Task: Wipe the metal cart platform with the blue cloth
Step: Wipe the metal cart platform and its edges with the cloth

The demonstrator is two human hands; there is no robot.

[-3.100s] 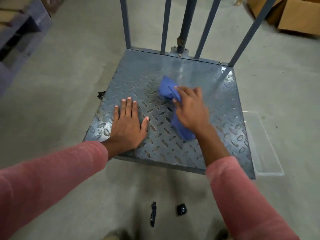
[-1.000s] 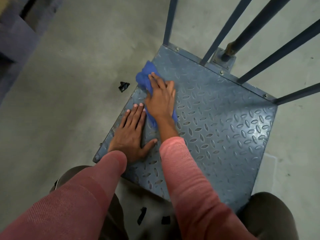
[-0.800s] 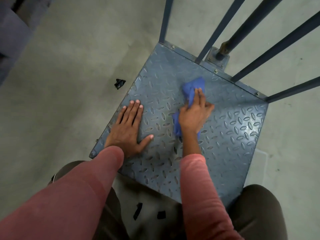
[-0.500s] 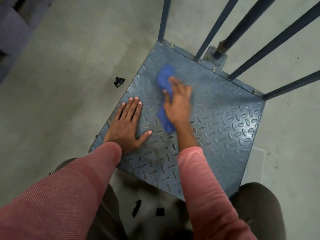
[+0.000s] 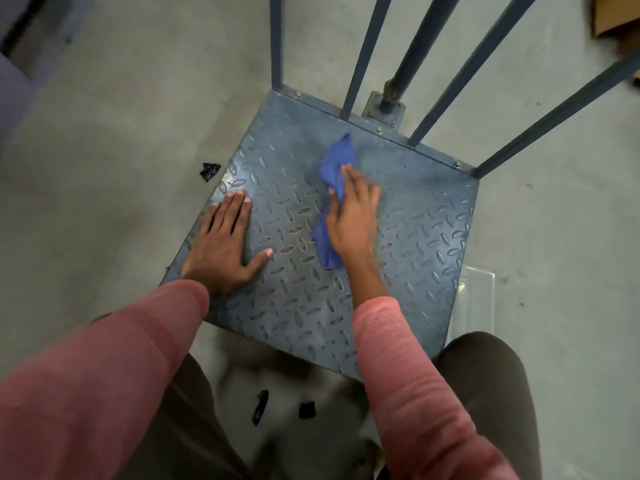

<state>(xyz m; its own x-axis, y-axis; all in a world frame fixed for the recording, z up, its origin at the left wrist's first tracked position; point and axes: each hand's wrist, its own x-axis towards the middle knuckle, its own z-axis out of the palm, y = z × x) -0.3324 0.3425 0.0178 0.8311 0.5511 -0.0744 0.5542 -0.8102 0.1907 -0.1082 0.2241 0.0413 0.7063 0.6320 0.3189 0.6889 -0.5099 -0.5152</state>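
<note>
The metal cart platform (image 5: 415,237) is a blue-grey tread plate lying low over the concrete floor. A crumpled blue cloth (image 5: 334,168) lies near its middle, toward the far edge. My right hand (image 5: 353,220) presses flat on the cloth, and cloth sticks out beyond the fingertips and beside the wrist. My left hand (image 5: 225,244) rests flat on the plate by its left edge, fingers spread, holding nothing.
Blue upright bars (image 5: 360,53) and a thicker post (image 5: 408,64) rise from the platform's far edge. Black scraps lie on the floor at the left (image 5: 209,171) and near my knees (image 5: 259,407). A clear plastic sheet (image 5: 479,299) lies right of the platform. Cardboard (image 5: 613,15) sits at top right.
My right hand has swept the cloth back and forth across the plate and now sits slightly right of where it was half a second ago. My left hand has stayed planted.
</note>
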